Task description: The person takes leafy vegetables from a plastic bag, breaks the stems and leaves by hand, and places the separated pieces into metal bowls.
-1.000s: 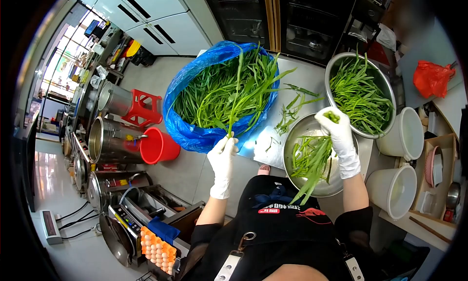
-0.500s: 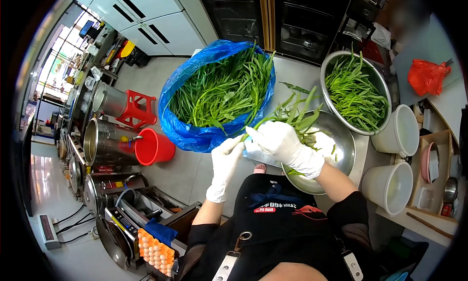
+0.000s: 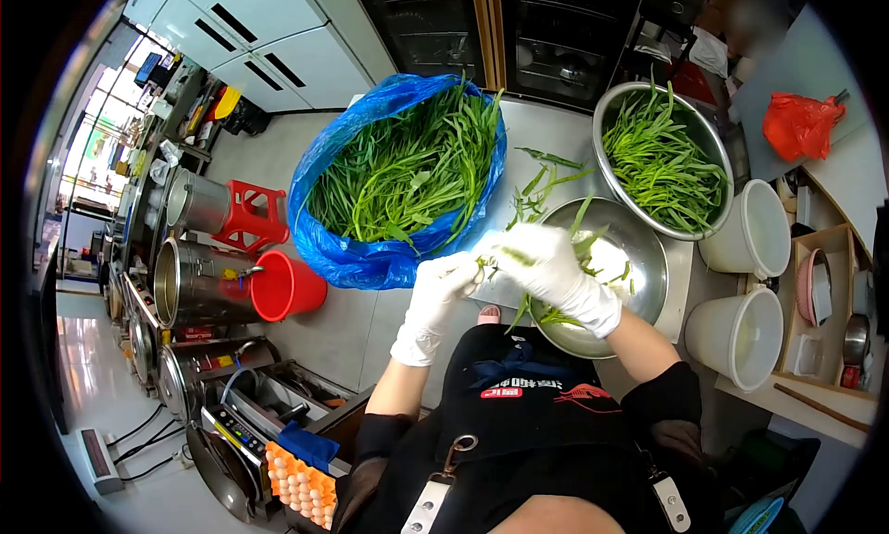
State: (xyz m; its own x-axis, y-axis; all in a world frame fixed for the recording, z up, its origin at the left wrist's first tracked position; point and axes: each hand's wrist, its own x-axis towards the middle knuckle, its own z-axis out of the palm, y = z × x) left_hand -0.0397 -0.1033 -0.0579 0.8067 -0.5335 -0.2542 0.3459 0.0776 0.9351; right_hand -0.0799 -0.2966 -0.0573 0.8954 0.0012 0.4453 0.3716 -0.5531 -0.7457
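So, two gloved hands, nearly touching: the left hand [image 3: 444, 282] is pinching one small bit of green stem [image 3: 487, 269] at the fingertips. The right hand [image 3: 548, 263] is blurred with some green showing, can't tell its grip. They're between one blue bag [image 3: 347, 263] stuffed with leafy greens [image 3: 407, 177] and one shallow steel bowl [image 3: 648, 279] holding a few stems. One deeper bowl [image 3: 607, 168] is heaped, plus two white buckets [image 3: 727, 335].

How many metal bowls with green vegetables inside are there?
2. One bowl, heaped with leafy stems, is at the upper right; a second bowl, with fewer greens, is below it, partly hidden by the right hand. I see no others.
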